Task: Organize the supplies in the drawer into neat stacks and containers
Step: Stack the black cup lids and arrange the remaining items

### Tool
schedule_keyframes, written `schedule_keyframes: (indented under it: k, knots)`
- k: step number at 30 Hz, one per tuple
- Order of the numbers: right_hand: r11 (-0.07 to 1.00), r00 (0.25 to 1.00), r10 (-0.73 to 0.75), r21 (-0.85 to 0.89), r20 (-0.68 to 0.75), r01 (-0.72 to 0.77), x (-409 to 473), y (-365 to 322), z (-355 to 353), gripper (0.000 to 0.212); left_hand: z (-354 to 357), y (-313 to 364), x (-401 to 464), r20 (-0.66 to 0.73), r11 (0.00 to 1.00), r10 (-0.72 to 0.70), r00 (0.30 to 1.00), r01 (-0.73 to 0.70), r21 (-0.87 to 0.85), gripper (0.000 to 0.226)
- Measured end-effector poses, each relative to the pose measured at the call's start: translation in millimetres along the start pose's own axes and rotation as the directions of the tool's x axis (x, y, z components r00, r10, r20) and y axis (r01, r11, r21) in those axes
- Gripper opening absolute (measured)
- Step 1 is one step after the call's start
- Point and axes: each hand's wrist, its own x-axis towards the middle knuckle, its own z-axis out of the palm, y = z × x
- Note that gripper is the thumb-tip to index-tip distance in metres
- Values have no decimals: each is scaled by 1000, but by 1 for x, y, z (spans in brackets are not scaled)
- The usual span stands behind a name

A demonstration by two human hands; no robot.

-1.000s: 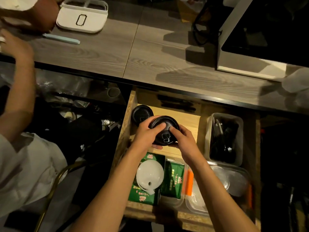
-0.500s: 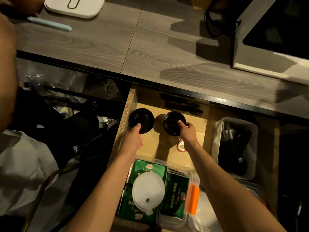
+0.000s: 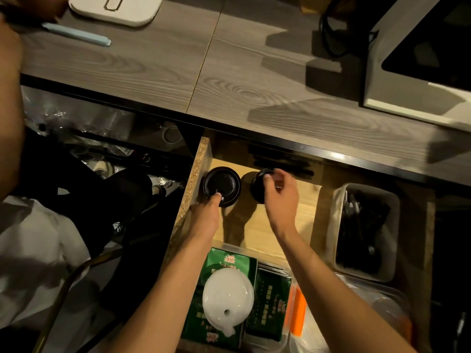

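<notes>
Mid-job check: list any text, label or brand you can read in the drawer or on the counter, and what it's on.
None can be quoted.
Left green packet: red logo and pale characters, too blurred to read.
Right green packet: columns of pale characters, too small to read.
White lid on the counter: only an outlined rectangle, no lettering.

left hand [image 3: 206, 212]: fingertip on left black lid stack [image 3: 222, 186]
right hand [image 3: 279, 193]: curled loosely over right black lid stack [image 3: 257, 186]
drawer [image 3: 201, 159]: open

glossy black plastic lids [image 3: 222, 186], pale wood drawer [image 3: 257, 225]
</notes>
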Motion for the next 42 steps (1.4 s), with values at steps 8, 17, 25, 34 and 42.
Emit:
schedule_keyframes:
  k: [8,17,25,34,42]
  knots:
    - [950,841,294,-43,455,-309,-6,-9,41,66,11,19,9,97,914,-96,991,126,-386,67]
    - [871,779,394,73,488,-486,-7,5,49,53,15,12,20,51,910,-83,995,96,-403,56]
    - [841,825,300,275,478,-465,-21,-7,23,56,5,15,-2,25,919,105,994,-88,-384,66]
    - [793,927,293,482,233,-372,-30,2,-52,36,46,37,-54,271,963,257,928,-223,-149,50]
    - [682,869,488,587,79,-436,0,49,-92,53,128,36,-65,387,983,173,906,-184,-10,63]
